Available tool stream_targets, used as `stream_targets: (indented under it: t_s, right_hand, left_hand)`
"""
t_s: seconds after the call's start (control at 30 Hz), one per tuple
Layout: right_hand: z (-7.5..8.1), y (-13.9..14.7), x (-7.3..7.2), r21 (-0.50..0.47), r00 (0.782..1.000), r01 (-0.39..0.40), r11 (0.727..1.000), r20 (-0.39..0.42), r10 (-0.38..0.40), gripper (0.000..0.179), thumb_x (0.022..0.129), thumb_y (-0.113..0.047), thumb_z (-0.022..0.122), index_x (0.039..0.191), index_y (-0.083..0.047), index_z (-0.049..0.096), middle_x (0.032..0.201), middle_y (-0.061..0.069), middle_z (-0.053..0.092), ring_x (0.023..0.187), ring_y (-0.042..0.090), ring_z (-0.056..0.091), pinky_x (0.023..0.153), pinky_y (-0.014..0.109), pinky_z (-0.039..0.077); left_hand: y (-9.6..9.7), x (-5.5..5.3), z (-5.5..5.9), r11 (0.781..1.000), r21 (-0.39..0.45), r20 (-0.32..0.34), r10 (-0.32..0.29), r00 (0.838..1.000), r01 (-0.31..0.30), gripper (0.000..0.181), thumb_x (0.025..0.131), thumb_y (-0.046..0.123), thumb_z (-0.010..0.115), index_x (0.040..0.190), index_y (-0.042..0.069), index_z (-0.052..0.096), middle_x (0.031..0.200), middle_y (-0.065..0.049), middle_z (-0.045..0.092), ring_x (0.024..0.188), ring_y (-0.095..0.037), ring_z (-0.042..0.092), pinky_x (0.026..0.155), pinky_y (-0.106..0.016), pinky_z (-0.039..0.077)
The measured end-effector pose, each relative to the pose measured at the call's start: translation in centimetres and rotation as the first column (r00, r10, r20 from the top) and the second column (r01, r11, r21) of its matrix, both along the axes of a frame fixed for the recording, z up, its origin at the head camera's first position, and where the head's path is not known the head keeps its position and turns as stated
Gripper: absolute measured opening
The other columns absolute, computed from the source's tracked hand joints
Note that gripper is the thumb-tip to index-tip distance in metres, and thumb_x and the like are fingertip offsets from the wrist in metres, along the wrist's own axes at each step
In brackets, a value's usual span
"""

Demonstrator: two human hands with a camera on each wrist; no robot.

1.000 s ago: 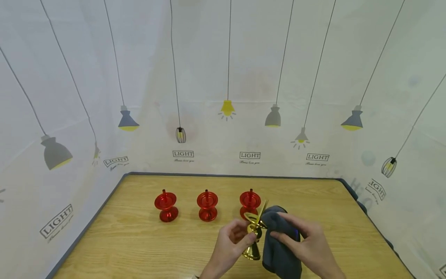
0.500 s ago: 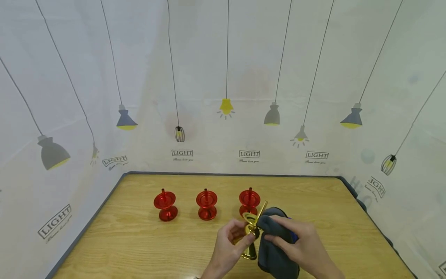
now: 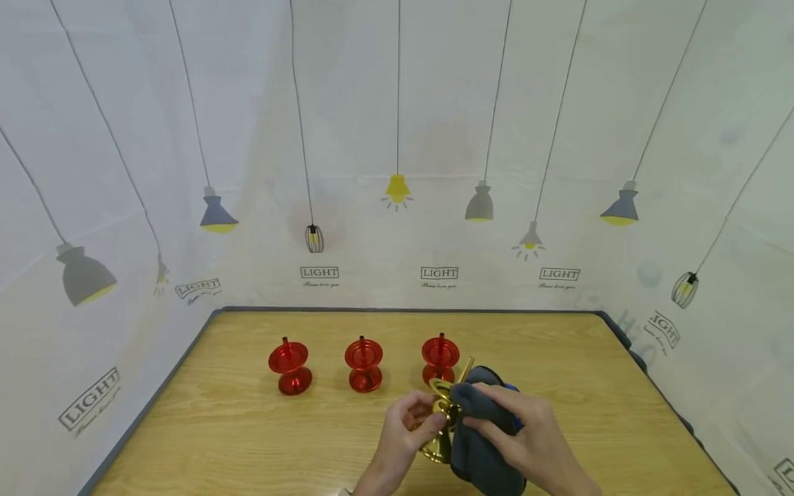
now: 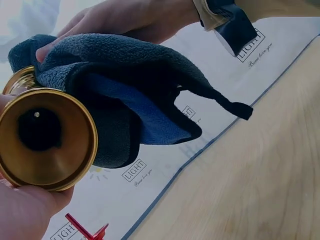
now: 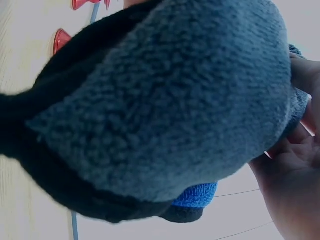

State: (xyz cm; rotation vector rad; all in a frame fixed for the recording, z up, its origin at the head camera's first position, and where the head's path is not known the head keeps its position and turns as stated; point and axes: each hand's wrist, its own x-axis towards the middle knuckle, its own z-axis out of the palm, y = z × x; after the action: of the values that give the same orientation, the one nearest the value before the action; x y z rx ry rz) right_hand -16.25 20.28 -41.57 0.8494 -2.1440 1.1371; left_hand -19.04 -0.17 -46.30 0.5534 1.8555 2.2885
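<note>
In the head view my left hand (image 3: 403, 432) grips a shiny gold candle holder (image 3: 438, 446) around its stem, tilted above the table. Its thin spike (image 3: 466, 370) points up and to the right. My right hand (image 3: 527, 430) pinches a dark grey cloth (image 3: 486, 441) against the holder's dish on the right side. From the left wrist view, the hollow underside of the candle holder (image 4: 75, 120) faces the camera, and the cloth (image 4: 130, 55) shows a blue inner side. The cloth (image 5: 190, 100) covers most of the right wrist view, hiding the candle holder there.
Three red candle holders stand in a row toward the back of the wooden table (image 3: 248, 441): a left one (image 3: 294, 379), a middle one (image 3: 364, 377) and a right one (image 3: 439, 355). A white curtain (image 3: 347, 138) printed with lamps surrounds the table.
Both hands have shifted slightly left in the head view, along with the whole scene. The cloth has moved closer over the gold candle holder's dish and stem.
</note>
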Motion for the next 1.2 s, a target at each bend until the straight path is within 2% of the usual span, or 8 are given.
stream_targets:
  t_s: [0.2,0.43,0.57,0.63,0.73,0.9,1.13,1.2]
  right_hand:
    - [-0.1,0.1,0.0,-0.02,0.999,-0.03,0.999,0.027,0.031,0.044,0.077,0.002,0.084,0.117,-0.013,0.073,0.104,0.001,0.077,0.092,0.007,0.072,0.081,0.015,0.055]
    - [-0.6,0.1,0.2,-0.039,1.0,-0.027,0.999,-0.007,0.027,0.047,0.075,0.007,0.084,0.118,-0.009,0.073,0.104,0.005,0.077,0.094,0.007,0.073,0.084,0.015,0.055]
    - [-0.7,0.2,0.4,-0.052,0.999,-0.033,0.998,0.001,0.034,0.05,0.075,0.009,0.083,0.121,-0.008,0.072,0.107,0.005,0.077,0.097,0.006,0.073,0.085,0.015,0.055]
    - [-0.7,0.3,0.4,-0.056,0.999,-0.041,0.998,0.006,0.041,0.05,0.075,0.009,0.083,0.121,-0.008,0.072,0.108,0.004,0.077,0.098,0.006,0.073,0.086,0.016,0.055]
    - [-0.8,0.3,0.4,-0.062,0.999,-0.051,0.997,0.01,0.051,0.051,0.075,0.009,0.082,0.122,-0.008,0.072,0.108,0.003,0.077,0.099,0.006,0.073,0.086,0.016,0.055]
    - [-0.9,0.2,0.4,-0.076,0.998,-0.066,0.995,0.014,0.068,0.051,0.075,0.01,0.082,0.122,-0.007,0.071,0.108,0.004,0.077,0.098,0.006,0.073,0.086,0.017,0.055]
    - [-0.9,0.0,0.4,-0.091,0.997,-0.079,0.993,0.007,0.08,0.049,0.076,0.011,0.081,0.121,-0.007,0.071,0.107,0.005,0.077,0.098,0.007,0.073,0.086,0.017,0.056]
    - [-1.1,-0.1,0.4,-0.087,0.998,-0.059,0.994,-0.001,0.059,0.047,0.076,0.01,0.082,0.119,-0.007,0.072,0.105,0.005,0.077,0.097,0.007,0.073,0.086,0.016,0.055]
  left_hand:
    - [-0.1,0.1,-0.1,0.983,0.148,0.058,-0.114,0.992,0.104,0.047,0.098,0.017,0.068,0.113,-0.024,0.049,0.094,0.009,0.068,0.086,-0.002,0.064,0.076,-0.018,0.052]
    - [0.0,-0.1,-0.6,0.965,0.209,0.062,-0.173,0.983,0.156,0.022,0.099,0.015,0.065,0.106,-0.006,0.06,0.091,0.008,0.066,0.083,-0.002,0.06,0.075,-0.018,0.05]
    - [-0.1,-0.3,-1.0,0.941,0.259,0.043,-0.235,0.971,0.216,0.012,0.1,0.017,0.064,0.105,0.006,0.063,0.09,0.009,0.065,0.082,-0.001,0.06,0.074,-0.018,0.052]
    - [-0.1,-0.3,-1.1,0.919,0.297,0.03,-0.281,0.959,0.26,0.007,0.101,0.015,0.06,0.104,0.011,0.065,0.092,0.009,0.067,0.083,-0.001,0.063,0.074,-0.019,0.055]
    - [-0.1,-0.4,-1.5,0.879,0.348,-0.002,-0.348,0.937,0.327,0.016,0.102,0.012,0.054,0.104,0.016,0.069,0.092,0.011,0.069,0.083,0.0,0.065,0.074,-0.018,0.055]
    - [-0.2,-0.7,-1.9,0.822,0.396,-0.043,-0.428,0.903,0.409,0.023,0.103,0.013,0.048,0.106,0.016,0.071,0.093,0.011,0.069,0.083,0.0,0.065,0.076,-0.019,0.055]
    - [-0.5,-0.9,-2.0,0.8,0.398,0.083,-0.519,0.851,0.449,0.023,0.106,0.022,0.047,0.117,0.016,0.067,0.101,0.008,0.07,0.088,-0.003,0.066,0.082,-0.021,0.056]
    - [-0.5,-1.0,-2.0,0.809,0.382,0.103,-0.517,0.85,0.446,0.024,0.106,0.021,0.045,0.118,0.016,0.066,0.1,0.007,0.07,0.086,-0.003,0.066,0.081,-0.021,0.056]
